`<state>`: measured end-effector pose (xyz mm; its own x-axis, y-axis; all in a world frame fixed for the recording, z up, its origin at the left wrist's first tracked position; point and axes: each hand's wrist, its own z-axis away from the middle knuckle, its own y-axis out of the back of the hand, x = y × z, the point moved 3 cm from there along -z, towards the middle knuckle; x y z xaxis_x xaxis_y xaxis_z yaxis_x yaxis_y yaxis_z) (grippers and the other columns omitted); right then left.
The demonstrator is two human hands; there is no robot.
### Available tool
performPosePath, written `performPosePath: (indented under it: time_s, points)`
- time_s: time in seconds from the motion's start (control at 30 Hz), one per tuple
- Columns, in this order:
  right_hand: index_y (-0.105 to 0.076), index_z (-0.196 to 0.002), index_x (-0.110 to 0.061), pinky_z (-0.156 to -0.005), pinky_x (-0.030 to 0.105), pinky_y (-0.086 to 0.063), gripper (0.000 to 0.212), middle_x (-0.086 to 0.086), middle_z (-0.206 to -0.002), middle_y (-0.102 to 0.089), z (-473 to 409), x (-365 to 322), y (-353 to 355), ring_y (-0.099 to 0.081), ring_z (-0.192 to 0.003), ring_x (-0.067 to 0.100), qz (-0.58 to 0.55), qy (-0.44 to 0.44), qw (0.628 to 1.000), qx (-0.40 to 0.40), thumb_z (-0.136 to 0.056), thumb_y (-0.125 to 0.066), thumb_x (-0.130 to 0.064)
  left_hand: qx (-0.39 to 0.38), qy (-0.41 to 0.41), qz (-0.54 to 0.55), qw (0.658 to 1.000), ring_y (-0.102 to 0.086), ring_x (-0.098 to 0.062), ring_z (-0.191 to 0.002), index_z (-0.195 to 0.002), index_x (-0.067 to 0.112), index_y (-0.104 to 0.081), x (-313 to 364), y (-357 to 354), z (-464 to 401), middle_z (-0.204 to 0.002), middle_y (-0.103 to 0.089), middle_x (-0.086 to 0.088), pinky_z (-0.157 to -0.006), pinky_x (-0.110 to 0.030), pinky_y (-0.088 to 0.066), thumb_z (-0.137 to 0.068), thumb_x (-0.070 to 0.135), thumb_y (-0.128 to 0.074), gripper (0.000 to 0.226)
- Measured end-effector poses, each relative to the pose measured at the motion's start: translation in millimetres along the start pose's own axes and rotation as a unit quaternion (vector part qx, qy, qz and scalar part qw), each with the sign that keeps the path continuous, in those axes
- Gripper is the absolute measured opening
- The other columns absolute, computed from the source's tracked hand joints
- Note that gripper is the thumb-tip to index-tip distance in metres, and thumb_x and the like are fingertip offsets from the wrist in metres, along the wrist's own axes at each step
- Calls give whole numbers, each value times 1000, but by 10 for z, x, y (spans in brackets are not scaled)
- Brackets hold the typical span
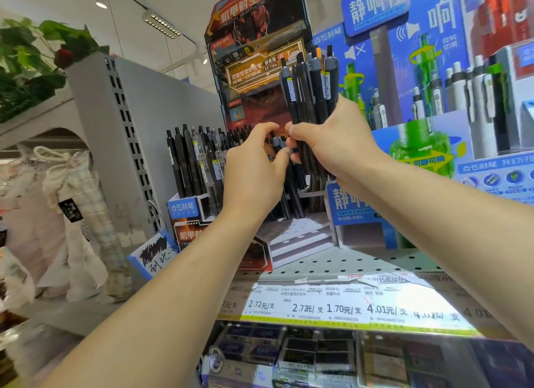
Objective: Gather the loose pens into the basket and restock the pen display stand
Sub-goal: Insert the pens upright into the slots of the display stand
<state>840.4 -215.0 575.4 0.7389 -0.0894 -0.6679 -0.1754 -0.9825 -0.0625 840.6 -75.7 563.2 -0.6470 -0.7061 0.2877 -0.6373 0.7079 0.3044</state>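
Observation:
My right hand [329, 139] grips an upright bundle of black pens [310, 89], held in front of the red and black cardboard pen display stand [254, 49]. My left hand [254, 168] is just left of it, fingers curled, pinching a single black pen [278, 144] at the bottom of the bundle. Several black pens [193, 162] stand in the stand's left compartments. More pens stand behind my hands, partly hidden. No basket is in view.
A blue display with white and green pens [468, 89] stands on the right. The stand sits on a perforated shelf [346, 260] with price labels [332, 306] along its front edge. A grey shelf end panel [127, 121] and cloth bags [72, 202] are at the left.

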Motion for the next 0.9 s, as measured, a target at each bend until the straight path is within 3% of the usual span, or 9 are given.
performPosePath:
  time_s: [0.17,0.27,0.33,0.43,0.5,0.6,0.67,0.77,0.9]
  points:
    - [-53,-132,-2,-71,50,-64,50,11,-80,-75,-10,6,-7,-77,-73,26,-9,-18,1000,-4,-88,-73,-12,-6,10,33,999,-69,-19,-77,-121,30,-63,4,-24,22,-84,-67,9,-74,-44,-61,-94,22,-66,28]
    - [-61,-117,-6,-76,53,-63,37,13,-88,-74,-4,-14,10,-75,-82,31,12,-9,1000,2,-85,-75,-15,-63,-23,-28,997,-66,-20,-72,-107,27,-62,47,-93,58,-82,-66,6,-70,-43,-58,-97,21,-56,14]
    - [-63,-108,-6,-68,54,-64,26,14,-85,-74,16,-22,16,-75,-73,35,1,-9,1000,4,-85,-74,-12,-127,-30,-87,988,-62,-13,-67,-103,30,-58,62,-111,2,-79,-66,7,-64,-36,-51,-95,21,-50,14]
    - [-62,-106,-7,-65,52,-64,22,12,-80,-74,43,-32,5,-76,-69,30,-23,-10,1000,-4,-87,-73,-8,-215,60,-44,974,-54,-4,-43,-135,37,-48,4,-25,-144,-80,-66,9,-46,-24,-43,-91,18,-53,47]
    - [-62,-107,-7,-65,49,-65,22,10,-79,-73,45,-34,-2,-75,-68,22,-36,-9,999,-6,-87,-72,-6,-218,99,-53,970,-56,-3,-41,-150,37,-33,-37,37,-170,-84,-68,6,-41,-21,-44,-91,18,-53,66]
    - [-59,-111,-4,-64,55,-63,29,15,-80,-73,36,-29,5,-76,-70,31,-27,-15,1000,-1,-84,-69,-4,-242,61,-140,958,-66,-12,-55,-148,29,-40,2,13,-95,-78,-69,3,-59,-28,-58,-90,24,-51,58]
    - [-57,-112,-5,-64,58,-62,33,17,-78,-73,36,-28,6,-76,-69,34,-20,-17,1000,-3,-81,-68,-4,-237,47,-167,956,-65,-19,-67,-148,28,-42,-1,-9,-66,-77,-67,2,-71,-35,-58,-90,26,-51,58]
    - [-55,-115,-5,-65,60,-62,39,18,-79,-74,46,-28,1,-76,-70,36,-20,-22,999,-11,-78,-68,-6,-210,30,-192,958,-63,-25,-69,-151,32,-32,-9,12,-57,-71,-62,-1,-60,-34,-48,-89,25,-53,65]
    - [-56,-113,-5,-67,57,-63,36,15,-79,-75,46,-17,11,-77,-70,31,-20,-33,999,-15,-80,-70,-6,-237,7,-223,945,-60,-22,-66,-152,33,-31,-2,-15,-8,-71,-59,1,-50,-30,-40,-91,24,-52,65]
